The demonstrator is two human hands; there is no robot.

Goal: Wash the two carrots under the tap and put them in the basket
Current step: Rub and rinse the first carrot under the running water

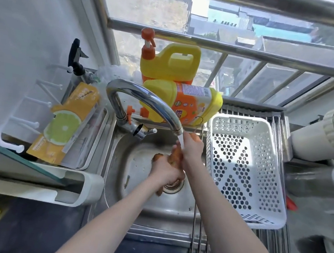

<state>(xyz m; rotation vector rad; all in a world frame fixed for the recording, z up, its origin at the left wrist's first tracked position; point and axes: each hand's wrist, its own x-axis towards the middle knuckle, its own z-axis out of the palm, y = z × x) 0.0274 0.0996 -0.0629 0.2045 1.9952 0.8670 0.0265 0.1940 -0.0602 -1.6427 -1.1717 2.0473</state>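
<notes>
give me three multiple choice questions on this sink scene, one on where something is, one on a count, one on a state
1. Where is the white basket?
A. right of the sink
B. left of the sink
C. on the window ledge

2. How many yellow detergent bottles are behind the tap?
A. one
B. two
C. four

3. The tap is:
A. off
B. running
C. covered by a cloth

Answers: 1 A, it sits on the rack right of the sink. 2 B, one upright, one lying down. 3 B, water streams onto the carrots in both hands.
</notes>
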